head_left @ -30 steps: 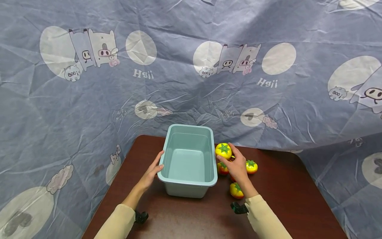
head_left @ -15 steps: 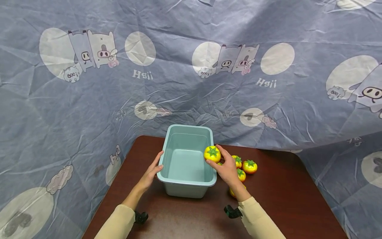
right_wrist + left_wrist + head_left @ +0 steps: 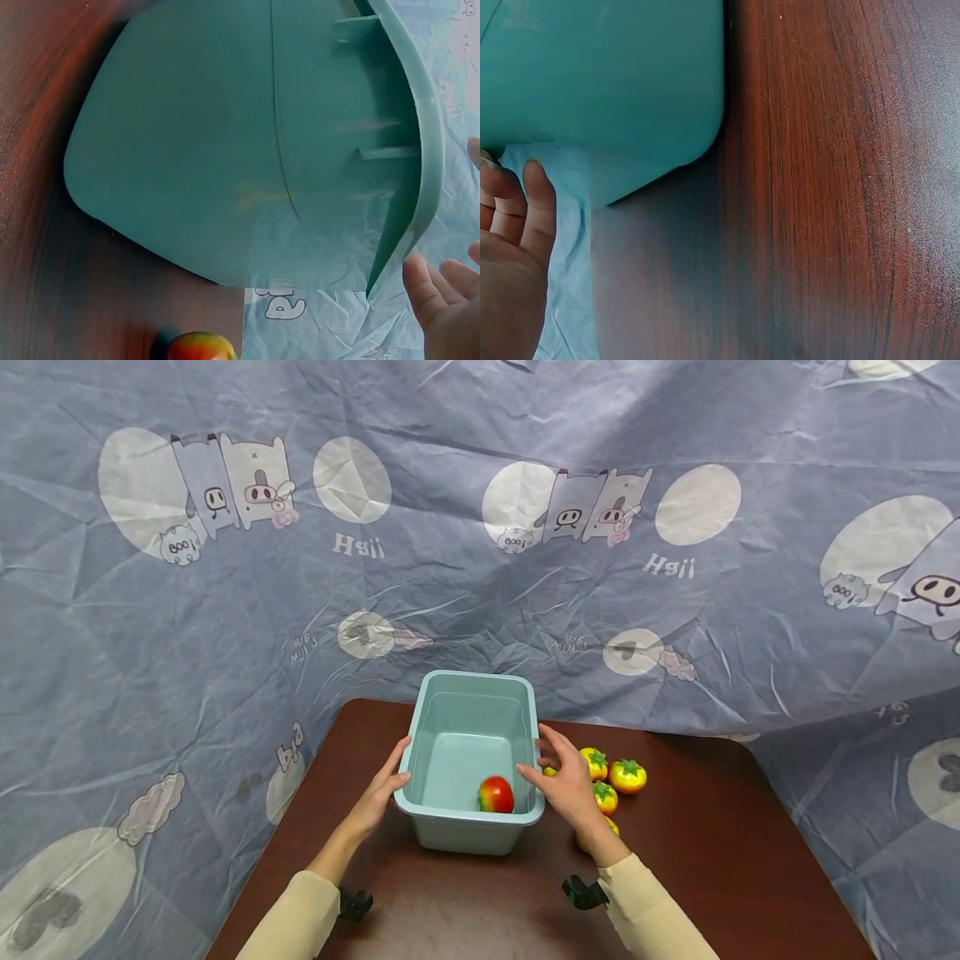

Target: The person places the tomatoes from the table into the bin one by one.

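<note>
A pale green plastic bin stands on the table. My left hand holds its left rim, with thumb and index fingertips on the edge; the left wrist view shows other fingers below. Inside, near the front right corner, lies a tomato, artificial-looking, its red side up. My right hand is at the right rim, thumb and fingers spread with nothing between them. Several more yellow-and-red tomatoes with green star-shaped tops, such as one tomato, lie right of the bin, some partly hidden by my right hand and wrist.
The dark brown wooden table has rounded back corners. A grey-blue cartoon-printed cloth hangs behind it and at both sides. In the right wrist view, one tomato lies beside the bin's base.
My right hand carried a tomato left over the bin's right rim and let it go; it now lies inside, red side up. The left hand has stayed on the rim.
</note>
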A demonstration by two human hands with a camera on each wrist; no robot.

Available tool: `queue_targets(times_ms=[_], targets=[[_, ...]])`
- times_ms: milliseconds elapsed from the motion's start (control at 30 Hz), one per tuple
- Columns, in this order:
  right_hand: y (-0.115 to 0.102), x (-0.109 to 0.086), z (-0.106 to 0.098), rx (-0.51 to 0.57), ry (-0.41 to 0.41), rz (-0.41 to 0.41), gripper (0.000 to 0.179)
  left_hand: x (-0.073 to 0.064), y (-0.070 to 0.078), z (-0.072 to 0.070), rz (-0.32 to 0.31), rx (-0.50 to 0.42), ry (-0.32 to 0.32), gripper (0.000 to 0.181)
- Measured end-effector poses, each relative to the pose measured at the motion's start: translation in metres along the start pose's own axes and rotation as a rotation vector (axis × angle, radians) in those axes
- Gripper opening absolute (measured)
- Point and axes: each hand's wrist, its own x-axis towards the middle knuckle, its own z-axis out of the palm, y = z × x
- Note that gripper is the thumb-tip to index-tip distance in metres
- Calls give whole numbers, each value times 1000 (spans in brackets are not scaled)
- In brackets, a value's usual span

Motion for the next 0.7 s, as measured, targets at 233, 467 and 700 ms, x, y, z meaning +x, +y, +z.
queue_targets(times_ms=[233, 467, 700], targets=[[5, -4, -6, 21, 21, 64, 72, 1, 2, 2, -46, -2, 21, 65], [15, -9, -6, 28, 56, 116, 63, 1, 2, 2, -36, -3, 14, 64], [19, -13, -12, 29, 105, 192, 48, 0, 3, 2, -28, 4, 17, 65]])
